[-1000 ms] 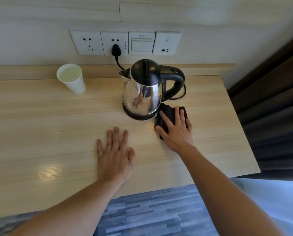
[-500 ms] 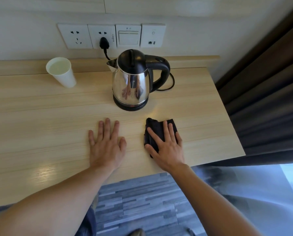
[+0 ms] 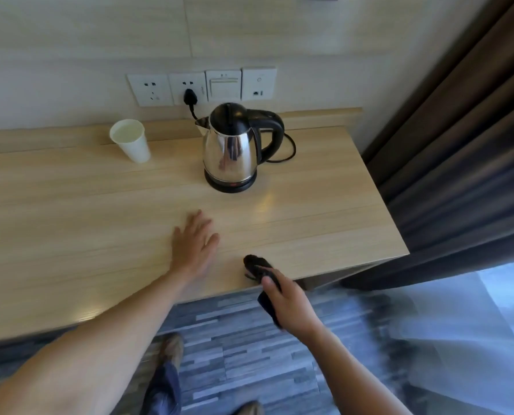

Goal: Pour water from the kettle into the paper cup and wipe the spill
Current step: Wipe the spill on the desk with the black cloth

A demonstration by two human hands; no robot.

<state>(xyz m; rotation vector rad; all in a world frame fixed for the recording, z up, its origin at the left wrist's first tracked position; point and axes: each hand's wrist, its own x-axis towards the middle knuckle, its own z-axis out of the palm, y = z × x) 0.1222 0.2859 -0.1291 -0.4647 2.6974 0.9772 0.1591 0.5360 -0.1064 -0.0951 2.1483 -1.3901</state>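
**Ann:** Hands first: the left hand (image 3: 194, 245) lies flat and open on the bench (image 3: 70, 211), palm down, fingers spread, holding nothing. It sits in front of the kettle (image 3: 230, 145), well apart from it.

**Bo:** And the right hand (image 3: 288, 301)?

**Ann:** Closed around a dark cloth (image 3: 257, 266), thumb on top. That hand is just past the bench's front edge, in front of the kettle and a little to its right. 1 end of the cloth rests on the bench edge, the other hangs below the hand.

**Bo:** Kettle upright?

**Ann:** Upright on its black base, lid down, spout to the left, handle to the right. Its cord (image 3: 290, 148) loops behind it, and a plug (image 3: 189, 95) sits in the wall socket above.

**Bo:** The paper cup (image 3: 131, 140)?

**Ann:** Left of the kettle, well apart, near the back ledge, standing with water in it.

**Bo:** Any spill showing?

**Ann:** Only a pale sheen just in front of the kettle; I cannot tell if that is water or glare.
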